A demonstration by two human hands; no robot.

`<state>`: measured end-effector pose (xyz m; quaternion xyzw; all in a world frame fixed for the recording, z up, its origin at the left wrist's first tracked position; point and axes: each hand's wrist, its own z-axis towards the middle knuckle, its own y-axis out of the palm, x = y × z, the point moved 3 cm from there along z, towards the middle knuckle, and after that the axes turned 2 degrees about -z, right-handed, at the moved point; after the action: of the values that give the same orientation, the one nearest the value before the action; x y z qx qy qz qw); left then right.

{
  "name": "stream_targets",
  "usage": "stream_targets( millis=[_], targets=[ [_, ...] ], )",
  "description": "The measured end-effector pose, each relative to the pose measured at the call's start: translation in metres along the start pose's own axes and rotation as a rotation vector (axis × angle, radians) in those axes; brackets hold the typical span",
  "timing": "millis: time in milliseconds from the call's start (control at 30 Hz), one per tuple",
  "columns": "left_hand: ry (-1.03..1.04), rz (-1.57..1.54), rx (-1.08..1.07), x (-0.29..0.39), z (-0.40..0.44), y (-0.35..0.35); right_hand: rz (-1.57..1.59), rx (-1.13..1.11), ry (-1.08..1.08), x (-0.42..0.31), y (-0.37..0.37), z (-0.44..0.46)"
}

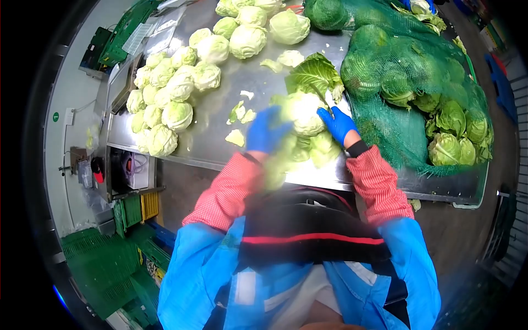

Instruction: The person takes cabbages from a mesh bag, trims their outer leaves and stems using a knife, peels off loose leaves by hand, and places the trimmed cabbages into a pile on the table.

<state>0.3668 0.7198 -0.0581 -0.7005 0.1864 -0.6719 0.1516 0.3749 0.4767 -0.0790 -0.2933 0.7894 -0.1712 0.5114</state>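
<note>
A pale cabbage lies on the steel table in front of me, between my hands. My left hand, in a blue glove, is at its left side and smeared by motion, so its fingers do not show clearly. A blurred pale green leaf is just below that hand. My right hand, also gloved in blue, is closed at the cabbage's right side. A thin, narrow blade, apparently a knife, sticks up from it. Behind the cabbage is a large dark green outer leaf; loose pale leaves lie nearer me.
Several trimmed cabbages are grouped on the left of the steel table. Green net sacks with cabbages fill the right, one spilling cabbages. Leaf scraps lie mid-table. Another person's blue-gloved hands show at the far right.
</note>
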Motion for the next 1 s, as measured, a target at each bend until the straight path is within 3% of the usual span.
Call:
stream_targets(
  millis=[67,200,267,333,433,533,633,733,833,933,1000],
  targets=[
    [0.296,-0.017,0.079,0.027,-0.03,0.02,0.081,0.115,0.048,0.007,0.016,-0.016],
    [0.178,-0.019,-0.003,0.055,-0.003,0.025,0.124,0.133,-0.001,0.014,0.025,-0.036],
    [0.282,0.128,-0.044,0.059,0.011,0.028,0.087,0.173,-0.055,0.015,0.02,-0.037],
    [0.297,0.263,-0.113,0.057,0.024,0.032,-0.024,0.235,-0.094,0.006,0.01,-0.04],
    [0.117,0.203,-0.126,0.053,0.041,0.031,-0.212,0.373,-0.185,-0.015,-0.007,-0.054],
    [0.113,0.227,-0.147,0.048,0.051,0.034,-0.423,0.361,-0.226,-0.028,-0.003,-0.059],
    [0.129,0.134,-0.145,0.039,0.059,0.037,-0.521,0.488,-0.268,-0.015,0.008,-0.042],
    [0.065,0.228,-0.133,0.041,0.06,0.038,-0.568,0.53,-0.336,-0.011,0.005,-0.023],
    [0.011,0.19,-0.092,0.042,0.059,0.041,-0.581,0.503,-0.244,-0.009,0.001,-0.007],
    [0.235,0.301,-0.098,0.042,0.045,0.044,-0.527,0.423,-0.079,0.007,-0.024,0.024],
    [0.214,0.208,-0.114,0.043,0.048,0.038,-0.386,0.285,0.016,-0.006,-0.055,0.03]
  ],
)
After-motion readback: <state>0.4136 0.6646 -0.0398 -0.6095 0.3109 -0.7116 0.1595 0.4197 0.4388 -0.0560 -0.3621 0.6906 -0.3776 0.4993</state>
